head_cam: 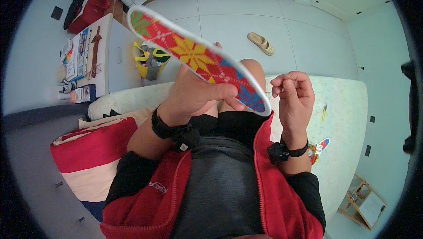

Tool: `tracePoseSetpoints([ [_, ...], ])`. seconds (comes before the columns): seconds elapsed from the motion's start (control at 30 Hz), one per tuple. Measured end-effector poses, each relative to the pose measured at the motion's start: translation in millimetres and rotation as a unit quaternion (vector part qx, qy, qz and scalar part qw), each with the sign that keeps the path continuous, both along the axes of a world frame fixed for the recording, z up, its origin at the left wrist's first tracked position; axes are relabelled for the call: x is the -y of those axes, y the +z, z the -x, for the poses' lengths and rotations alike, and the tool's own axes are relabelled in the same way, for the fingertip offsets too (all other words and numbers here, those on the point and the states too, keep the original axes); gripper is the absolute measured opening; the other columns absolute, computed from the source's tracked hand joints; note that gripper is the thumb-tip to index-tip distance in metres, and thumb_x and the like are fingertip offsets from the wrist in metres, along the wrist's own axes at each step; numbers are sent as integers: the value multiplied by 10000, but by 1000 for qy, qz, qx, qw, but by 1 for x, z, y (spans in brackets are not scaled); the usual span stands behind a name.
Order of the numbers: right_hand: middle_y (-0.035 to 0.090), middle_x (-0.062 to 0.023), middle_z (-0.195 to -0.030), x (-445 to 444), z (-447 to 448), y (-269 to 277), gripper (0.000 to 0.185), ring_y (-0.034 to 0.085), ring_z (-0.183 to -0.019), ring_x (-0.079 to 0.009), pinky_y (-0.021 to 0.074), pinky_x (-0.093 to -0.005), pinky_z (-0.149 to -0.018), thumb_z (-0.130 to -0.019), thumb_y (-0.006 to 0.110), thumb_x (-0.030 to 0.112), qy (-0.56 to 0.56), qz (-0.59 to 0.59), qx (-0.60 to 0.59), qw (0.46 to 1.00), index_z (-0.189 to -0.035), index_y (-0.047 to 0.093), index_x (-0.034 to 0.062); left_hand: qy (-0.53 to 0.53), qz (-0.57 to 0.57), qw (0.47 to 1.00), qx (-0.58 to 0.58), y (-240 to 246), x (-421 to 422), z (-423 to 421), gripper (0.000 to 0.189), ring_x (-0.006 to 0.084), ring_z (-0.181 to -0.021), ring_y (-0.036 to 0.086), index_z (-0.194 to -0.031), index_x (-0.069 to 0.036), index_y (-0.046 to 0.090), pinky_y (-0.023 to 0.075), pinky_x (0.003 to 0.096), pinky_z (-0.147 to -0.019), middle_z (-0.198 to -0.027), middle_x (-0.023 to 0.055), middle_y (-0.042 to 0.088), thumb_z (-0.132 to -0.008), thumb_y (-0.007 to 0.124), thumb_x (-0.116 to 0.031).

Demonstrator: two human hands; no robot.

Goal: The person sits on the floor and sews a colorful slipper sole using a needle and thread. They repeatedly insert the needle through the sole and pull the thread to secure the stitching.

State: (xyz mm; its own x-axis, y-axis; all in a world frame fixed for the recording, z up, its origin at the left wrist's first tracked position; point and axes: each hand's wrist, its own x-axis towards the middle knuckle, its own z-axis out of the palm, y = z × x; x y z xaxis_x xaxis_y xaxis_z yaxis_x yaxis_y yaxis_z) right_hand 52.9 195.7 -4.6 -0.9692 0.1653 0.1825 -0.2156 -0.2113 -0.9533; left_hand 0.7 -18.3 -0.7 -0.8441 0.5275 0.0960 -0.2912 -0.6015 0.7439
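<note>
My left hand (pixel 201 93) grips an embroidered shoe insole (pixel 190 54) near its lower right part, with the thumb on the patterned face. The insole has a white rim and red, yellow, blue and green cross-stitch, and slants from upper left to lower right. Just right of its narrow end, my right hand (pixel 294 97) pinches something very small between thumb and forefinger. A thin dark line, perhaps a needle or thread, runs from those fingertips towards the insole. Part of my left hand is hidden behind the insole.
On the mattress (pixel 343 106) at right lie a yellow cutter-like tool (pixel 324 112) and another patterned insole (pixel 324 144) beside colourful thread. A striped pillow (pixel 96 149) is at left. Beyond are a cabinet (pixel 120 57), a yellow-handled bag (pixel 150 62) and a beige shoe (pixel 261 43).
</note>
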Motion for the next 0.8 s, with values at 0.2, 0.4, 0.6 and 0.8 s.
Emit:
tracePoseSetpoints([
  [0.2,556,-91,-872,10,-13,25,101,544,-803,-201,437,-296,-713,-784,651,-23,-32,-238,-128,962,-874,623,14,-73,86,948,-298,-5,11,14,192,130,-788,676,-697,-128,672,10,575,-1068,-823,34,695,-862,633,-219],
  [0.4,531,-58,-856,7,-18,48,188,527,-811,-222,421,-313,-703,-732,652,-11,53,-358,-204,910,-903,678,63,-122,30,936,-330,3,11,13,175,331,-978,628,-775,-39,687,428,481,-905,-934,135,633,-838,668,-201],
  [0.6,506,-36,-836,7,-16,54,257,520,-800,-232,425,-329,-704,-657,678,44,94,-432,-264,857,-909,696,91,-139,8,936,-322,5,12,11,148,360,-1006,624,-787,-29,689,513,449,-880,-973,148,620,-828,686,-171],
  [0.8,517,-36,-845,10,-16,55,288,523,-800,-236,437,-341,-711,-625,673,70,97,-451,-284,840,-912,694,71,-151,-4,937,-315,7,10,11,127,358,-1023,617,-784,-25,687,506,440,-895,-972,148,619,-825,689,-145],
])
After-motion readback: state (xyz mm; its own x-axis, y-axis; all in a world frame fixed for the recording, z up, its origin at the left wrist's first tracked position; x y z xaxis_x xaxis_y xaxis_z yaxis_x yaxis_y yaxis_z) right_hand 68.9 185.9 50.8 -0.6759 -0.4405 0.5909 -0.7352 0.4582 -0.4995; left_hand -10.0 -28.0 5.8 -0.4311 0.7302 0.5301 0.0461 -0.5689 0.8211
